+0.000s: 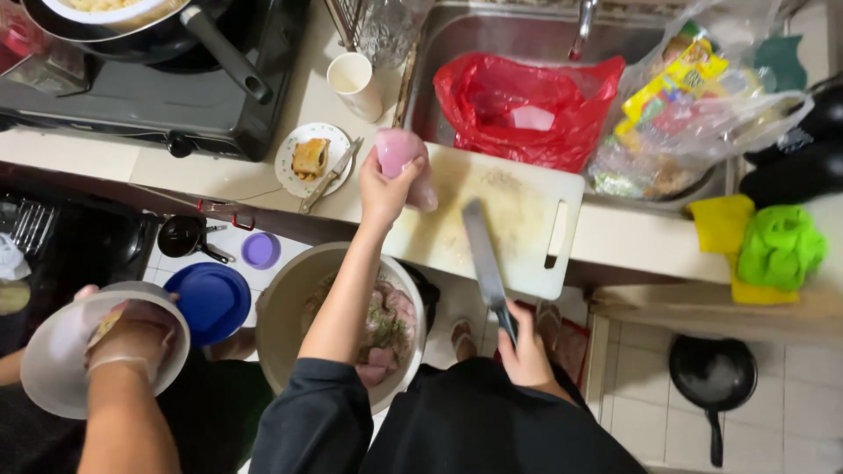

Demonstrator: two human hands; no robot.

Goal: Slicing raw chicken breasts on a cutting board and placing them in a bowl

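Left of the white cutting board (518, 219), a co-worker's gloved hand (123, 342) reaches into one pale bowl (53, 386). Nearer the board, one large bowl (290, 298) of seasoned meat sits below the tabletop (219, 175) edge. The person's left hand (382, 189) is closed around one pink piece of raw chicken (399, 154) at the board's left edge. Over the board's near side, the right hand (527, 347) grips one knife (486, 259) by its handle. Behind the board, one red plastic bag (527, 110) lies in the sink (457, 53).

the cutting board (518, 206) lies mostly bare, hemmed by a red bag (527, 110) behind and a plate (307, 162) left.
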